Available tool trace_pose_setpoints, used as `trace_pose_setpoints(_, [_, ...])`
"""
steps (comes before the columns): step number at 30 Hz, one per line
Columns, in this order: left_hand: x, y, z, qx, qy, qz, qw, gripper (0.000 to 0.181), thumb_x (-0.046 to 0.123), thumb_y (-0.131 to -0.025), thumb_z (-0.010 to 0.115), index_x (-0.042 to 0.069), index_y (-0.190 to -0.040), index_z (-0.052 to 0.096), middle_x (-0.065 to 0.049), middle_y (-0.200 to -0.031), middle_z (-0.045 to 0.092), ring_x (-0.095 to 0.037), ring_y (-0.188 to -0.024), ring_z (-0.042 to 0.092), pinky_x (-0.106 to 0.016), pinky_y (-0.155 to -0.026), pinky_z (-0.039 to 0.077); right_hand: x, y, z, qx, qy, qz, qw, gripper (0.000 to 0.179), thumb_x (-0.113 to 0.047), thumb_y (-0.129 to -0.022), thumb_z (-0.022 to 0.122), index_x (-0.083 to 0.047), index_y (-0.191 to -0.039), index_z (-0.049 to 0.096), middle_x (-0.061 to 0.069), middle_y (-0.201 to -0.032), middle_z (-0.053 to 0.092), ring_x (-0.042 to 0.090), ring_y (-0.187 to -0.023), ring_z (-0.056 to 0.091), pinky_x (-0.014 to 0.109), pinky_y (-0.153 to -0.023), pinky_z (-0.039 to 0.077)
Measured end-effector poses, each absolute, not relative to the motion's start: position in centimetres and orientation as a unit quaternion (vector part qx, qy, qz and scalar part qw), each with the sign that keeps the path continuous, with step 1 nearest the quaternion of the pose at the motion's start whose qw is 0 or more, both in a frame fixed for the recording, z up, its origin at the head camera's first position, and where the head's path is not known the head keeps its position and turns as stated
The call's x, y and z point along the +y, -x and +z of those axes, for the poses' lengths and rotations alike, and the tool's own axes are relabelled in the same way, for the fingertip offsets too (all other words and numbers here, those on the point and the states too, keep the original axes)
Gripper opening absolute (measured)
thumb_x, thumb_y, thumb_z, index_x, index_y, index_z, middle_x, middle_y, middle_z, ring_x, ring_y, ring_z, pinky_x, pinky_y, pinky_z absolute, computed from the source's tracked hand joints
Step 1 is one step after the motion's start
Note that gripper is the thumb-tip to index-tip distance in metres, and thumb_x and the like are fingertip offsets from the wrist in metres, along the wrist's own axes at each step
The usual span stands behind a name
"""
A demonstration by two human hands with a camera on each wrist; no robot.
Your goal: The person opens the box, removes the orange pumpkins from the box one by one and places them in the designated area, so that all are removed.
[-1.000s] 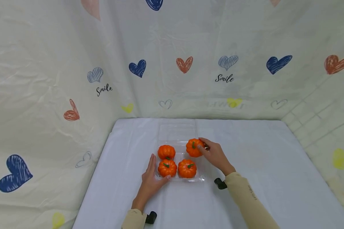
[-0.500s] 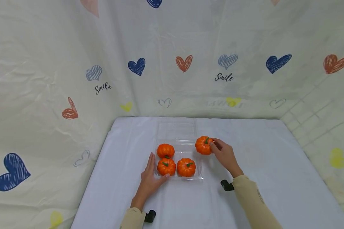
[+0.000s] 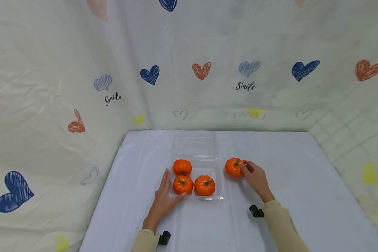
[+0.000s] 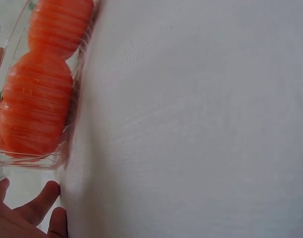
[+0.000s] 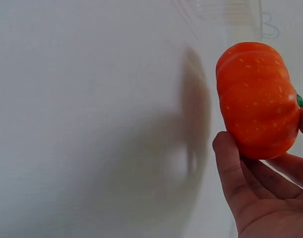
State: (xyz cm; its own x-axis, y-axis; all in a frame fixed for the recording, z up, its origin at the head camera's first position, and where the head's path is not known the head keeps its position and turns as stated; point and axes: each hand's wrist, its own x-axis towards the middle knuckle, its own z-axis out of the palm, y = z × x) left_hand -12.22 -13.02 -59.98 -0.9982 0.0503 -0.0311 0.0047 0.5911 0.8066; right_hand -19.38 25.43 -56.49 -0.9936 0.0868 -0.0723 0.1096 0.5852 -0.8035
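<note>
My right hand (image 3: 256, 178) holds a small orange pumpkin (image 3: 234, 167) with a green stem, to the right of a clear plastic container (image 3: 220, 185). In the right wrist view the pumpkin (image 5: 255, 101) sits between thumb and fingers, its shadow falling on the cloth. Three more pumpkins stand in the container: one at back left (image 3: 182, 167), one at front left (image 3: 183, 184) and one at front right (image 3: 204, 186). My left hand (image 3: 164, 201) lies against the container's front left corner, fingers straight along its side and thumb at the front edge.
The container's clear lid (image 3: 194, 145) lies folded back behind it. A white cloth (image 3: 296, 175) covers the table. Behind the table hangs a pale curtain (image 3: 223, 42) printed with hearts. A small black camera (image 3: 256, 211) is worn at the right wrist.
My right hand has carried the pumpkin from the container's back right area out to the right, over the cloth beside it. The left hand has stayed at the container.
</note>
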Motion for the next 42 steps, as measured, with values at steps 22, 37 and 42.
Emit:
trace_pose_setpoints(22, [-12.8, 12.5, -60.5, 0.888, -0.020, 0.460, 0.011, 0.117, 0.068, -0.088, 0.077, 0.022, -0.174, 0.013, 0.006, -0.180, 0.009, -0.039, -0.157, 0.033, -0.075, -0.115, 0.034, 25.7, 18.5, -58.6, 0.885, -0.092, -0.456, 0.018, 0.068, -0.046, -0.115, 0.043, 0.006, -0.159, 0.045, 0.031, -0.156, 0.050, 0.047, -0.137, 0.054, 0.058, -0.111, 0.049])
trace_pose_setpoints(37, [-12.9, 12.6, -60.3, 0.886, -0.024, 0.463, 0.011, 0.118, 0.064, -0.087, 0.080, 0.017, -0.174, 0.014, 0.004, -0.180, 0.009, -0.037, -0.158, 0.031, -0.065, -0.117, 0.037, 24.4, 18.4, -56.6, 0.845, -0.130, -0.518, -0.042, 0.073, -0.050, -0.113, 0.044, -0.019, -0.174, 0.018, 0.012, -0.179, 0.012, 0.048, -0.152, 0.034, 0.064, -0.120, 0.036])
trace_pose_setpoints(42, [-12.8, 12.6, -60.2, 0.883, -0.024, 0.468, 0.011, 0.118, 0.063, -0.087, 0.080, 0.017, -0.174, 0.014, 0.002, -0.180, 0.010, -0.039, -0.157, 0.033, -0.067, -0.115, 0.038, 23.2, 17.9, -55.0, 0.837, -0.101, -0.533, -0.068, 0.075, -0.043, -0.113, 0.051, -0.025, -0.174, 0.011, -0.004, -0.179, -0.009, 0.047, -0.157, 0.027, 0.066, -0.120, 0.033])
